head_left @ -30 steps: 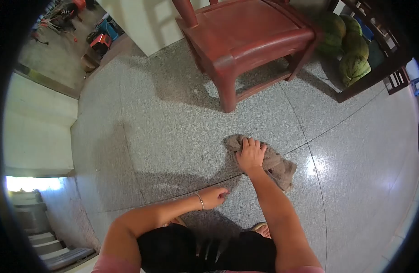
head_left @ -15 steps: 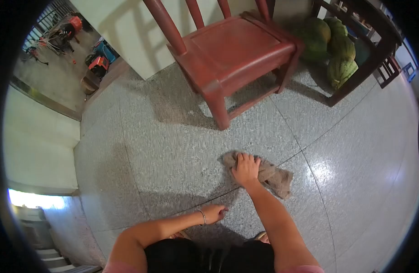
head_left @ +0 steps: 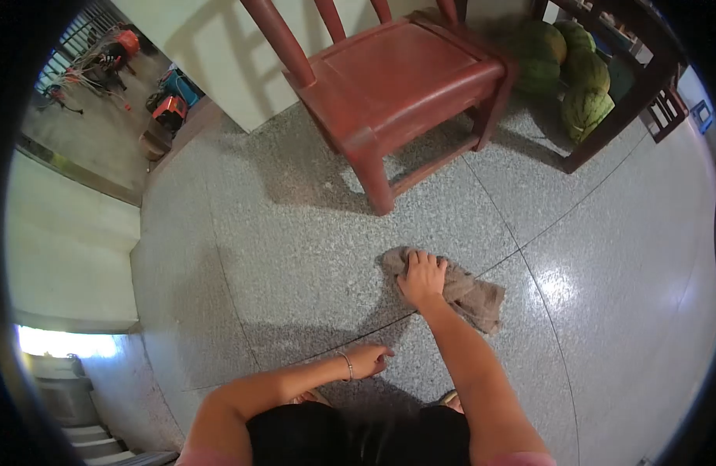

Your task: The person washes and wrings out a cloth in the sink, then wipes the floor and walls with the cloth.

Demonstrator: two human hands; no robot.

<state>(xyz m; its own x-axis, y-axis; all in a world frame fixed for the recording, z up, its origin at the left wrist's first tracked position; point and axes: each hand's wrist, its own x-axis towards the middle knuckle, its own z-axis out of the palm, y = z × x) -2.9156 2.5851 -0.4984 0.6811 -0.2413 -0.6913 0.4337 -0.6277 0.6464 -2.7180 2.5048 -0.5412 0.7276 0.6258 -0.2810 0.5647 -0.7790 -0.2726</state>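
Observation:
A crumpled brown cloth lies on the grey speckled floor. My right hand presses down on its left part, with the fingers bent over the fabric. The cloth's loose end spreads out to the right of my wrist. My left hand, with a bracelet at the wrist, hovers in front of my knees, apart from the cloth. Its fingers are loosely curled in and nothing shows in them.
A red wooden chair stands ahead, its front leg nearest the cloth. Several watermelons lie behind a dark wooden table leg at the right. A pale wall is on the left, and tools lie beyond a doorway.
The cloth and my right hand have shifted very slightly away from me. My left hand's fingers have loosened a little. The view has tilted slightly.

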